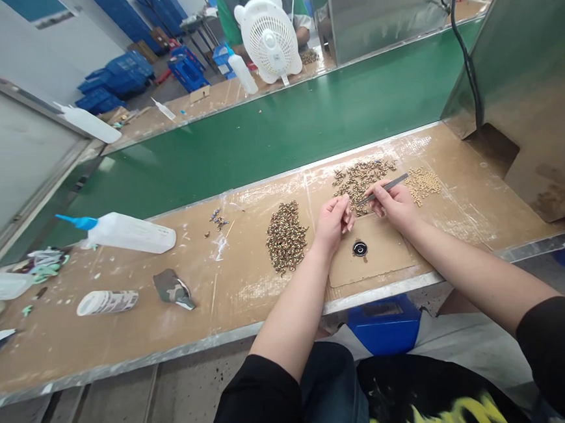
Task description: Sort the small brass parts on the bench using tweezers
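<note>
My right hand (395, 204) pinches the tweezers (382, 190), tips aimed at my left hand (335, 220), whose fingers close on something too small to identify. Both hover over the cardboard pad (378, 256) near the tabletop's front edge, between 2 piles of brass eyelets (286, 236). Risk: a part could slip from the tips and roll off that edge, or my wrist could scatter a pile.

Left hand (333, 221): fingertips curled together, whatever they pinch too small to tell. Right hand (395, 204): its grip covers the rear of the tweezers (381, 190). Brass pieces (285, 236) mid-tabletop: individual shape unreadable. Co-worker (303, 22) at far edge: mostly hidden behind white fan (267, 37). Tabletop (125, 328): left end cut off.
</note>
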Tool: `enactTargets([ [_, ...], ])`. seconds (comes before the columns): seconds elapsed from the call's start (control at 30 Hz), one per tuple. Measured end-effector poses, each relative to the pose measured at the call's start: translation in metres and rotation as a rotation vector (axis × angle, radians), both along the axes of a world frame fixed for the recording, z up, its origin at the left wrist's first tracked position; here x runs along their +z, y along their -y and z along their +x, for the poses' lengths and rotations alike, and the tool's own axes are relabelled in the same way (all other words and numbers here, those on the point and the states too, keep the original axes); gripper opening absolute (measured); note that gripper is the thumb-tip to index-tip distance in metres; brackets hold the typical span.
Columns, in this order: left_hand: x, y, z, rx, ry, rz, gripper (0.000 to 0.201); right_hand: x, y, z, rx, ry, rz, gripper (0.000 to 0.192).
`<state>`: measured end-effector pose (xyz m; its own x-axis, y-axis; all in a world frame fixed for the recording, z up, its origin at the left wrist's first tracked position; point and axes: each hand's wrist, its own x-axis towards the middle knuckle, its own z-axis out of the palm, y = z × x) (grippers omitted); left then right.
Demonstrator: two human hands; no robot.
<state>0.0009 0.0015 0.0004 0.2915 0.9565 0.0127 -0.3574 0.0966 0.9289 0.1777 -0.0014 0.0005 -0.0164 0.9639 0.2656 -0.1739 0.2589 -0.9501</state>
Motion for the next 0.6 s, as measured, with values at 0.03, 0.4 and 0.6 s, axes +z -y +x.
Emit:
enactTargets([
  [0.03,0.000,0.000,0.000,0.019,0.015,0.007,0.057,-0.001,-0.001,0.000,0.002,0.005,0.000,0.051],
  [0.4,-0.004,0.000,-0.003,0.147,0.010,0.085,0.058,-0.010,-0.007,0.002,-0.031,-0.008,-0.013,0.050],
  [0.6,0.000,-0.002,-0.001,0.244,0.051,0.060,0.058,0.007,0.005,0.007,-0.191,-0.142,0.222,0.045],
])
